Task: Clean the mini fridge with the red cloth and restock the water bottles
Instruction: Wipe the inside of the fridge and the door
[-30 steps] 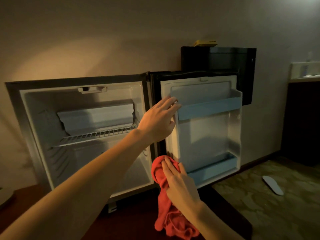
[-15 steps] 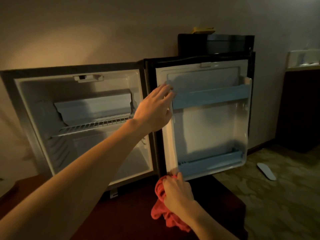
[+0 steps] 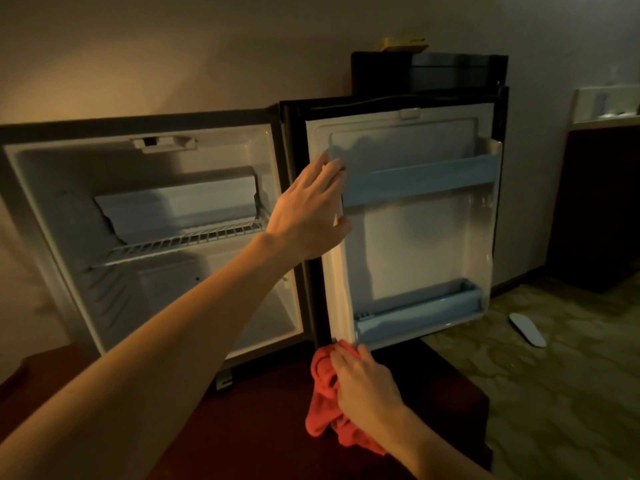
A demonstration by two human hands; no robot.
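Note:
The mini fridge (image 3: pixel 52 209) stands wide open on a dark red cabinet, its white inside holding only a wire shelf (image 3: pixel 180 242). Its door (image 3: pixel 415 244) swings out to the right, with two pale blue racks, both without bottles. My left hand (image 3: pixel 308 213) grips the door's hinge-side edge near the upper rack. My right hand (image 3: pixel 363 386) presses the bunched red cloth (image 3: pixel 323 393) against the door's bottom left corner. No water bottles are in view.
A black box (image 3: pixel 433 71) with a yellow item on top stands behind the door. The dark red cabinet top (image 3: pixel 242 427) runs under the fridge. A white slipper (image 3: pixel 526 329) lies on the patterned floor to the right, near a dark cabinet (image 3: pixel 602 202).
The door has swung wider open. My right hand slid the red cloth down the door's hinge-side edge to its bottom corner. My left hand kept its hold on the edge.

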